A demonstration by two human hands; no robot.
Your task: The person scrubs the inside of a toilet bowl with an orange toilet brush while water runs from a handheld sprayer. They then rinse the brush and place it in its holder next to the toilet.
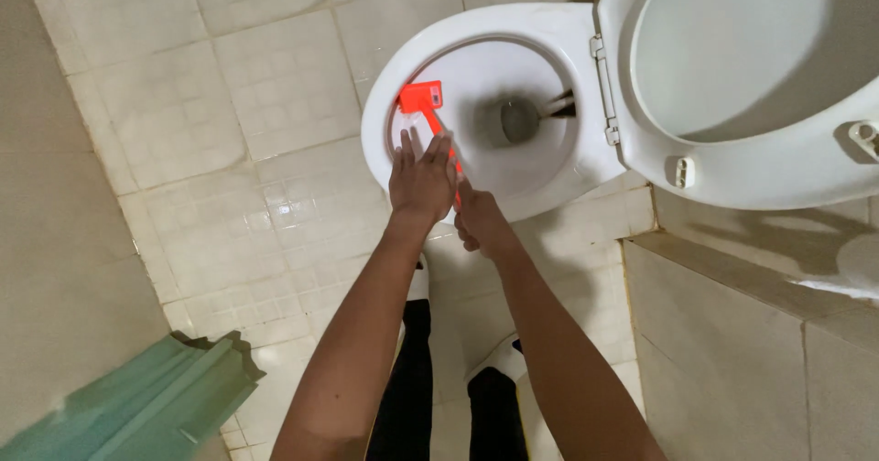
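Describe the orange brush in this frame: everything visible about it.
The orange brush looks like bright plastic, with a flat rectangular head on a slim straight handle. The head lies against the inner wall of the white toilet bowl, on its left side near the rim; any bristles are hidden. The handle slants down and right toward the person. The right hand grips its lower end, while the left hand lies over its middle with fingers spread flat. Only the stretch between head and hands shows.
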